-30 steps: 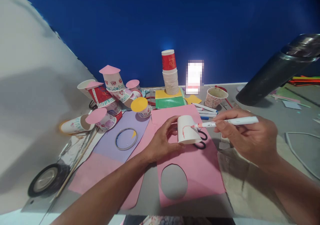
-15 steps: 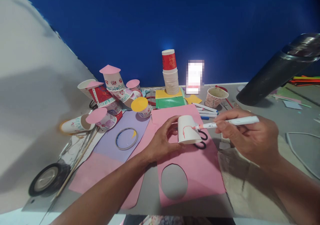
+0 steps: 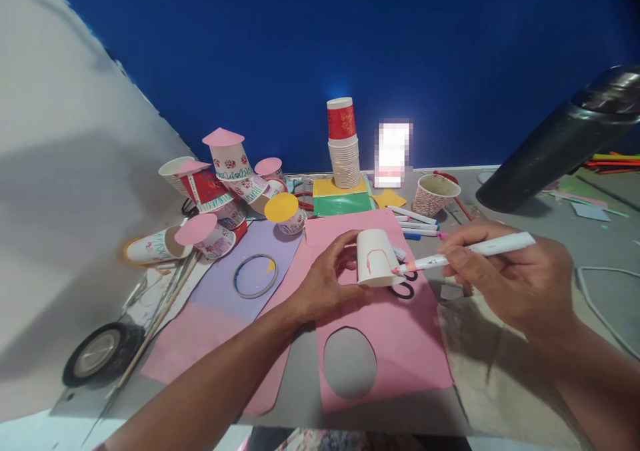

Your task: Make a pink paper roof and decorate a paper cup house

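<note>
Sliding from near 3 o'clock to past 4 o'clock on the white cup [image 3: 379, 259], the marker [image 3: 429, 262] has carried its red arch [image 3: 369, 263] further down; it now looks almost complete. The right hand [image 3: 515, 281] pinches the marker; the left hand [image 3: 327, 281] pinches the cup, at its 2 o'clock, over pink paper [image 3: 405, 354].

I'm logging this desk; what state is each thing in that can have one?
White paper cup: inverted, red-marked, held by left hand
Felt-tip marker: uncapped, held by right hand
Cup stack: nested, inverted
Patterned cup: upright, open
Black flask: lid on
Pink sheet: flat, round hole cut
Scissors: partly hidden, open or shut unclear
Pixelated screen: lit
</note>
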The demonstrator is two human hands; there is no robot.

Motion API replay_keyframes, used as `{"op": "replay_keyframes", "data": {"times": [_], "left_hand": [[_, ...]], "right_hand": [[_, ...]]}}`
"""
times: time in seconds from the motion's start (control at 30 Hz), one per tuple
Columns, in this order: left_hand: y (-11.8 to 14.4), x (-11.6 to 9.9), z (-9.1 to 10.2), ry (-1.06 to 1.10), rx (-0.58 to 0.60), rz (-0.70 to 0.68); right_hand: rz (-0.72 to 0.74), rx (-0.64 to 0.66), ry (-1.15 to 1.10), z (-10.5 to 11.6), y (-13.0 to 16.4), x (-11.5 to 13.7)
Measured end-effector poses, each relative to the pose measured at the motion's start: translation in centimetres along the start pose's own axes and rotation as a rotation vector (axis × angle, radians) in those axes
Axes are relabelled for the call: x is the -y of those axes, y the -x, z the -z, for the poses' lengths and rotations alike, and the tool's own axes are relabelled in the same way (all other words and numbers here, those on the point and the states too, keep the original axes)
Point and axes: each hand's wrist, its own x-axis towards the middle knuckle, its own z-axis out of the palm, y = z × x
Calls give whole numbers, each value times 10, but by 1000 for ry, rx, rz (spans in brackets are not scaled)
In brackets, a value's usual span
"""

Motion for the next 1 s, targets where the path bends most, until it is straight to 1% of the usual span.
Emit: {"op": "replay_keyframes", "data": {"times": [0.23, 0.5, 0.77, 1.0], "left_hand": [[0, -1, 0, -3, -6, 9], [0, -1, 0, -5, 0, -13], [0, -1, -1, -4, 7, -14], [-1, -4, -2, 6, 18, -24]], "right_hand": [[-33, -23, -11, -3, 3, -6], [-48, 13, -57, 0, 0, -1], [-9, -20, -25, -2, 1, -5], [-32, -12, 18, -5, 1, -7]]}}
